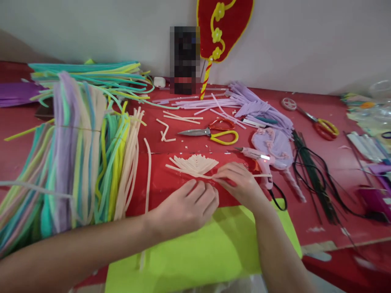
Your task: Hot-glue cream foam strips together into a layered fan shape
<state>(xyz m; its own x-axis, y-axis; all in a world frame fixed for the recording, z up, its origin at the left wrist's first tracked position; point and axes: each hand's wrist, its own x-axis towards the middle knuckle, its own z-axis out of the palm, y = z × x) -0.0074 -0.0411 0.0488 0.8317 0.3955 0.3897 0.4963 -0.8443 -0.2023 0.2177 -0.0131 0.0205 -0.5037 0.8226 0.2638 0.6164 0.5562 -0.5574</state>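
Right hand (238, 182): fingers pinch a cream stem (201, 176) at six o'clock of the cream fan (197, 165) on the red tabletop (330, 148). Left hand (186, 205), at eight o'clock of the right: fingers curled, whether grasping anything cannot be told

Soft, moderately dim light spreads evenly, its source out of view, leaving gentle gradients on the plain grey wall (122, 32), a darker shadow there at ten o'clock, and faint shading on the lime-green flat sheet (195, 252) at six. Pale sheen dulls the glossy red tabletop (324, 101) around two, while a white glint flares on the pink plastic glue gun (258, 156) near three. The cream-white fan of short fuzzy stems (195, 165) at centre looks fairly clear, but the crumpled transparent plastic (381, 99) toward three smears and stretches, and coarse pixels mask a dark upright rectangle (185, 61) at twelve.
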